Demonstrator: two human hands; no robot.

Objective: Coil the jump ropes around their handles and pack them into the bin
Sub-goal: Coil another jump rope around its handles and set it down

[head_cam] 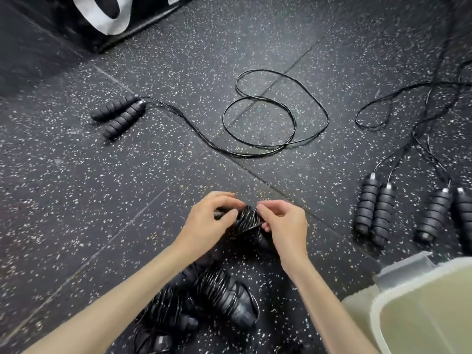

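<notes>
bin (pixel 398 290) near right, interior bare; hands (pixel 204 221) grip coiled rope (pixel 246 221).

A black coiled jump rope (pixel 246 222) sits pinched between the fingers (pixel 265 210). Two wound ropes (pixel 204 295) lie just below them, an uncoiled rope (pixel 268 113) beyond, handle pairs (pixel 403 213) and a pale bin (pixel 419 302) rightward.

Glossy black cords (pixel 275 111); matt ribbed foam handles (pixel 118 116); speckled rubber floor (pixel 76 200); smooth plastic bin (pixel 419 302).

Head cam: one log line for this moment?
step: coiling | hands: left, right both on rope bundle | uncoiled rope on floor | bin right
</notes>
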